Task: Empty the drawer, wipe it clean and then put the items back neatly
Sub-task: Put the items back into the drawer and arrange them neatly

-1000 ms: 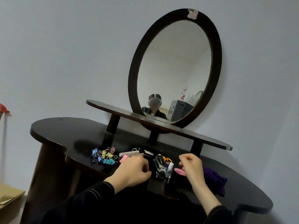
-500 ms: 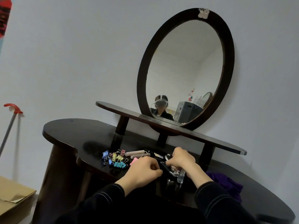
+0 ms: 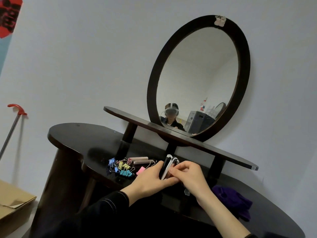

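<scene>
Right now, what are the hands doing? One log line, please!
left hand: holds black-and-white item | right hand: pinches same item | binder clips: piled on table | purple cloth: on table

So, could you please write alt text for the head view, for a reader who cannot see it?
The left hand and right hand together hold a small black-and-white object over a dark dressing table. Coloured binder clips lie to the left, a purple cloth to the right, and an oval mirror stands behind.
</scene>
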Motion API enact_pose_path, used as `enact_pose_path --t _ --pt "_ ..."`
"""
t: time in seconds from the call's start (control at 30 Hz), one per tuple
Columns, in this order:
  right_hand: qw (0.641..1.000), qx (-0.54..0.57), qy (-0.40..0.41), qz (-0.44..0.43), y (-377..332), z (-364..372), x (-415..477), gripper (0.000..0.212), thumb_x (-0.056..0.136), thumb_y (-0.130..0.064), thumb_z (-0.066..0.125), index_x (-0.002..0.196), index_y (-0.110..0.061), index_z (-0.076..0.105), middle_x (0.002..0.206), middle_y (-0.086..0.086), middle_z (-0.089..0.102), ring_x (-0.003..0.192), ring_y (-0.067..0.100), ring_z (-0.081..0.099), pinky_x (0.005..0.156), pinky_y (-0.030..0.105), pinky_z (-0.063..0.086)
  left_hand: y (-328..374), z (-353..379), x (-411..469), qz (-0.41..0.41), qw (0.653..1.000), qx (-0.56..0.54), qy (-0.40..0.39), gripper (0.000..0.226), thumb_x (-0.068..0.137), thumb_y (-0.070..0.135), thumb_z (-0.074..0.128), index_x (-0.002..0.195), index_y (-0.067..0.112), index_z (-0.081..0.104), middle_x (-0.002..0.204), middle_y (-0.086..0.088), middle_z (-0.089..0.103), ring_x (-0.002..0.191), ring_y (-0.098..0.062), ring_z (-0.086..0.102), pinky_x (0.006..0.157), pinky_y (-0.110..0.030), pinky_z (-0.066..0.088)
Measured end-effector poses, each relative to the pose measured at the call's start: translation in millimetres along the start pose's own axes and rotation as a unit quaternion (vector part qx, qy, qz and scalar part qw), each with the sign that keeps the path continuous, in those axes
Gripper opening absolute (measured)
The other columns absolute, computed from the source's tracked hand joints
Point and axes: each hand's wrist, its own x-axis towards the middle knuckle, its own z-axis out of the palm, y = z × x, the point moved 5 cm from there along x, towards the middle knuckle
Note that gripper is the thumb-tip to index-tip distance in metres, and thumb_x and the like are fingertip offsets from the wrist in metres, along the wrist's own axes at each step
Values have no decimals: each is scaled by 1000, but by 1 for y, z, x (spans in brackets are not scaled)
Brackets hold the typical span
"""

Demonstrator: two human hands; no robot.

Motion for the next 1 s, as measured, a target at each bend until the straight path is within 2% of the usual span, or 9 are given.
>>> enact_pose_path --t 0.1,0.2,0.27,0.4,0.5,0.6,0.73,0.9,1.0 --pt "999 -37 -14 -23 0 1 0 13 88 -22 74 77 -17 74 62 -9 71 59 -3 62 58 15 44 -4 -4 1 -12 999 -2 36 40 81 70 56 93 32 59 85 12 66 79 2 61 72 -29 49" --pt "992 -57 109 -20 5 -24 16 16 91 -21 67 76 -19 71 66 -4 73 66 7 66 68 31 53 -9 -5 2 -24 998 2 55 33 85 61 56 96 30 57 88 10 66 81 -2 63 79 -35 53" --pt "974 -157 160 12 13 -41 29 15 91 -25 61 77 -23 67 69 -5 71 71 11 67 63 31 52 -10 -5 2 -22 998 -6 55 28 85 60 56 93 33 56 86 11 66 79 -1 64 77 -32 52" --pt "921 -368 54 115 45 -36 59 19 86 -33 61 72 -20 61 72 -3 66 74 21 65 62 28 46 -11 -4 5 -15 998 -30 46 28 88 56 58 95 29 58 90 8 67 82 -6 65 79 -36 54" --pt "899 -394 -17 188 55 -23 74 30 82 -40 71 94 -13 64 92 5 71 85 25 69 73 31 52 -12 -4 6 -22 998 -36 43 41 83 60 56 101 23 60 92 5 68 84 -11 67 82 -42 55" --pt "884 -409 -42 221 54 -14 82 32 75 -28 78 91 -14 54 90 6 66 82 25 68 80 36 58 -13 -4 6 -27 998 -28 43 39 80 62 56 96 26 59 88 6 67 82 -9 66 77 -37 54" --pt "839 -500 -19 213 53 -7 79 31 83 -25 75 97 -19 48 83 1 56 72 19 57 62 34 45 -15 -4 6 -29 998 -21 44 28 84 59 59 87 32 54 84 8 64 77 -6 65 65 -25 44" --pt "863 -477 46 158 54 -8 81 19 90 -26 70 99 -19 55 80 -1 54 79 21 59 61 32 42 -13 -5 6 -32 999 -18 34 30 86 59 58 85 30 53 83 7 64 78 -8 64 63 -24 43" --pt "885 -450 79 92 50 -20 83 19 92 -25 70 107 -18 62 94 2 63 83 23 61 62 31 44 -12 -6 5 -29 999 -26 34 31 85 58 60 90 27 57 86 7 65 80 -9 65 70 -32 51"
